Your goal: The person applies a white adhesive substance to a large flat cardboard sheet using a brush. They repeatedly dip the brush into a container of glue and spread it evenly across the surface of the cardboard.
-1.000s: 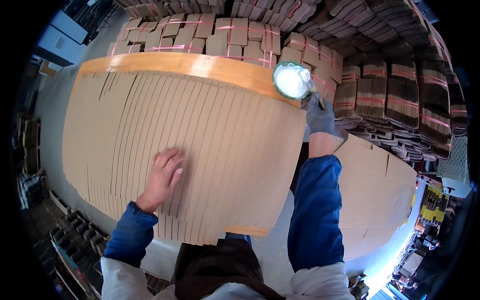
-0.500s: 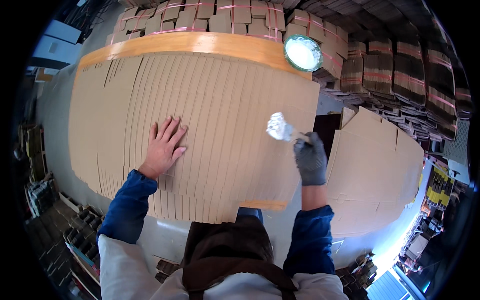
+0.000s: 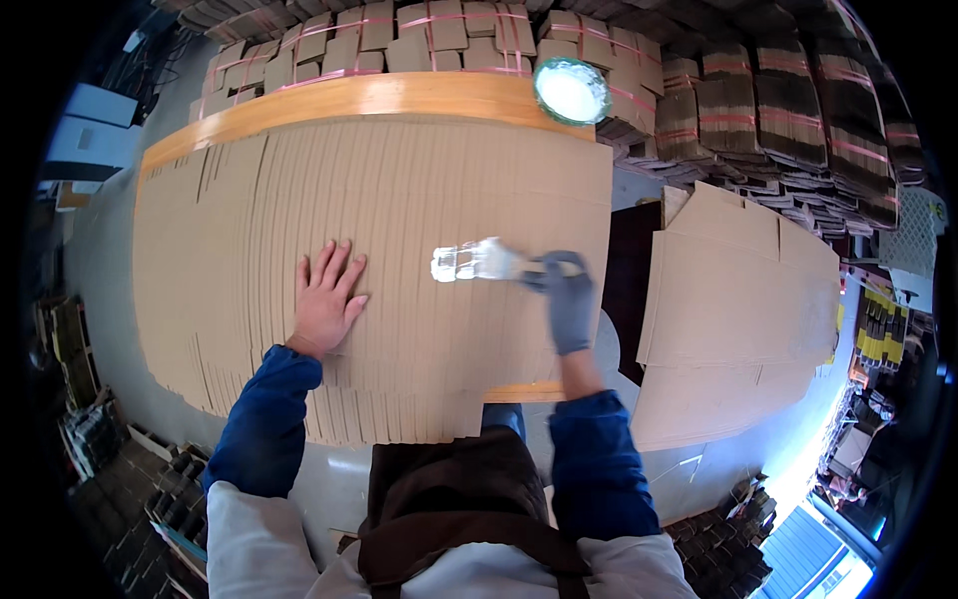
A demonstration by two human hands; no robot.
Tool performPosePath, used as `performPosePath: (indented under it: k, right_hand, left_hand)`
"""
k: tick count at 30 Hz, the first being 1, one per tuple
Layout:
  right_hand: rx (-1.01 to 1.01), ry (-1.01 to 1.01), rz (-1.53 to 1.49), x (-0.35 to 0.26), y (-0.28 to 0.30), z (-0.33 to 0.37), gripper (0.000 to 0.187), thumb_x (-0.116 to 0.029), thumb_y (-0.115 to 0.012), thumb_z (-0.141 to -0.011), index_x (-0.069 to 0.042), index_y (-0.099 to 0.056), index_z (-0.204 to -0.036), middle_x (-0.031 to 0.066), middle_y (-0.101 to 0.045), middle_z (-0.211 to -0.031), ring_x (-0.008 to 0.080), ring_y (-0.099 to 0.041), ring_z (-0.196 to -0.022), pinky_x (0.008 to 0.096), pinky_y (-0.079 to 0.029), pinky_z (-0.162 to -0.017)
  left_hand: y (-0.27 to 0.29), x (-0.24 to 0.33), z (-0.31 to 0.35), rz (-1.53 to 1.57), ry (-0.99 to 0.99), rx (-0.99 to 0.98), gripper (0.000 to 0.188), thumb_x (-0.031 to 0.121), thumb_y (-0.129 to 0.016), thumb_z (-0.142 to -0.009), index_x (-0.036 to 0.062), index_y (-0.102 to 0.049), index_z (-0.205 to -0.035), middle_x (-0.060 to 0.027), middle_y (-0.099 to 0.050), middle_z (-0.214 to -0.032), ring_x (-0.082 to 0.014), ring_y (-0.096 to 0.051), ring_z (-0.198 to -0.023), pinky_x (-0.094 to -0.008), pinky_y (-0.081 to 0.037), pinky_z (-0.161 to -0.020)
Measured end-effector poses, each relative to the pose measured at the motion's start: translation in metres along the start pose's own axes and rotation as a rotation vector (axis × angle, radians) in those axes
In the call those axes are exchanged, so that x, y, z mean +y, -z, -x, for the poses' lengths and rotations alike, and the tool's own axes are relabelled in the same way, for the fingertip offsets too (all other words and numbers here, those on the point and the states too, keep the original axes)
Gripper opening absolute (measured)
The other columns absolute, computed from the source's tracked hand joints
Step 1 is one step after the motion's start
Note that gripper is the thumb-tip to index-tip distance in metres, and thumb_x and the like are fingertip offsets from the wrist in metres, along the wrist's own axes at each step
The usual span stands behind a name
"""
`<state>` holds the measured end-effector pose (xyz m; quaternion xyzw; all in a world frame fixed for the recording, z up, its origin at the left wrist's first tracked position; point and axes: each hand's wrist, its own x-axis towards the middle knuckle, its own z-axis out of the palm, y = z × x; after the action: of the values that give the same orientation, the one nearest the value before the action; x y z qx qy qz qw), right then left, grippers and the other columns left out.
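Observation:
Overlapping sheets of brown cardboard (image 3: 399, 190) lie fanned out in narrow strips across a wooden table (image 3: 419, 92). My bare left hand (image 3: 327, 304) rests flat on them, fingers spread. In my grey-gloved right hand (image 3: 567, 304) is a brush (image 3: 499, 262), its head loaded with a white paste. The bristles touch the cardboard right of the middle, and a short wet white streak (image 3: 454, 263) shows at their left. A round bowl (image 3: 572, 92) with a green rim, holding white paste, stands at the table's far right corner.
Another stack of flat cardboard (image 3: 738, 280) lies to the right of the table. Bundles of cardboard tied with pink strapping (image 3: 439, 35) line the far side, with darker bundles (image 3: 788, 120) at the far right. More piled pieces (image 3: 130, 529) stand at the lower left.
My right hand has moved left and brought the brush down onto the cardboard, leaving a white streak. My left hand stays flat in about the same place on the sheets.

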<state>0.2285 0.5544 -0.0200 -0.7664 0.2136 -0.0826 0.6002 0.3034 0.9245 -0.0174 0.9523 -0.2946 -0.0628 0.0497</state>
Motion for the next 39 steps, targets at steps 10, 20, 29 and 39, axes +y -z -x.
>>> performPosePath:
  k: [10,20,29,39]
  right_hand:
    - [0.029,0.144,0.103,-0.067,-0.015,-0.011,0.011,-0.011,-0.060,-0.096,-0.002,-0.066,-0.096,0.0086,-0.068,-0.090,0.0161,-0.069,-0.081,0.0290,-0.057,-0.070]
    - [0.328,-0.179,0.208,-0.012,0.095,-0.057,0.007,-0.011,-0.066,-0.089,-0.005,-0.067,-0.093,0.0089,-0.069,-0.090,0.0196,-0.069,-0.078,0.0311,-0.057,-0.069]
    - [0.394,-0.118,0.372,-0.017,0.103,-0.013,0.012,-0.016,-0.065,-0.090,-0.004,-0.066,-0.092,0.0154,-0.069,-0.082,0.0245,-0.069,-0.074,0.0358,-0.054,-0.068]
    - [0.178,-0.060,0.410,-0.012,0.055,0.058,0.011,-0.012,-0.060,-0.095,-0.002,-0.063,-0.091,0.0083,-0.068,-0.077,0.0157,-0.067,-0.067,0.0288,-0.056,-0.064]
  left_hand:
    - [0.002,-0.002,0.001,0.000,-0.013,0.014,0.060,0.038,-0.061,-0.090,0.0204,-0.045,-0.145,-0.0065,-0.031,-0.158,-0.0290,-0.025,-0.147,-0.0613,-0.021,-0.113]
    - [0.001,0.001,-0.002,0.019,-0.006,0.006,0.059,0.039,-0.059,-0.091,0.0210,-0.045,-0.145,-0.0059,-0.031,-0.159,-0.0275,-0.025,-0.147,-0.0601,-0.020,-0.114]
    - [-0.002,0.003,-0.002,-0.026,0.015,-0.024,0.060,0.038,-0.059,-0.091,0.0198,-0.043,-0.147,-0.0063,-0.029,-0.159,-0.0280,-0.023,-0.148,-0.0596,-0.018,-0.116]
    - [-0.006,0.000,0.000,-0.067,-0.020,0.007,0.057,0.040,-0.055,-0.093,0.0191,-0.045,-0.146,-0.0082,-0.032,-0.158,-0.0294,-0.026,-0.147,-0.0600,-0.019,-0.114]
